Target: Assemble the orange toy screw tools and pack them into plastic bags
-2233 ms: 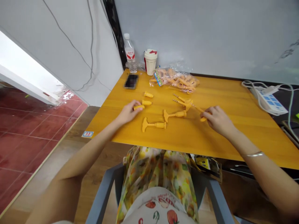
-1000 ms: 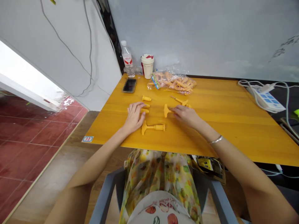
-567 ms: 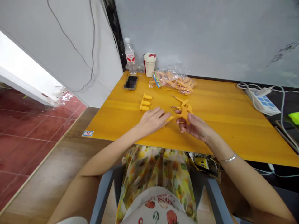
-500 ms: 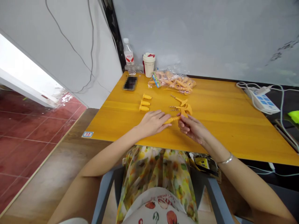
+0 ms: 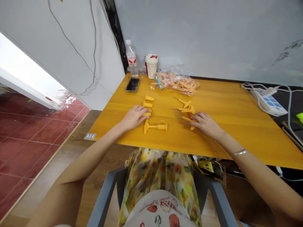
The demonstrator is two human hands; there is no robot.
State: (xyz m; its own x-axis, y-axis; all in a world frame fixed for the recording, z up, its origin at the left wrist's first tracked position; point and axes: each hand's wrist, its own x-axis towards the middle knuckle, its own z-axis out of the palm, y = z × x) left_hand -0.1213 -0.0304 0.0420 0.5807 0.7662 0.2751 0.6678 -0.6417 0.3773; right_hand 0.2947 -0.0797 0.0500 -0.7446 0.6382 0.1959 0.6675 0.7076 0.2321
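My left hand [image 5: 136,117] has its fingers closed around the nearest yellow ribbed plastic cap [image 5: 147,114], partly covering it. Two more caps stand in line behind it, the middle cap [image 5: 148,104] and the far cap [image 5: 149,98]. With its fingertips, my right hand [image 5: 204,123] grips the handle of a yellow T-handled corkscrew [image 5: 186,118], whose metal spiral points left. Just behind it lie other corkscrews [image 5: 189,109], one farther back [image 5: 186,103]. Between my hands rests a corkscrew with a cap over its spiral [image 5: 157,126], its handle to the left.
At the back of the wooden table [image 5: 232,126] are a clear bag of orange-yellow plastic parts [image 5: 177,83], a lidded white cup [image 5: 151,66], a water bottle [image 5: 132,60] and a phone [image 5: 132,84]. A power strip [image 5: 270,102] with cables lies at right.
The capped corkscrew, between both hands before, now lies released on the table. My left hand has moved left onto a cap, my right hand slightly right onto another corkscrew.
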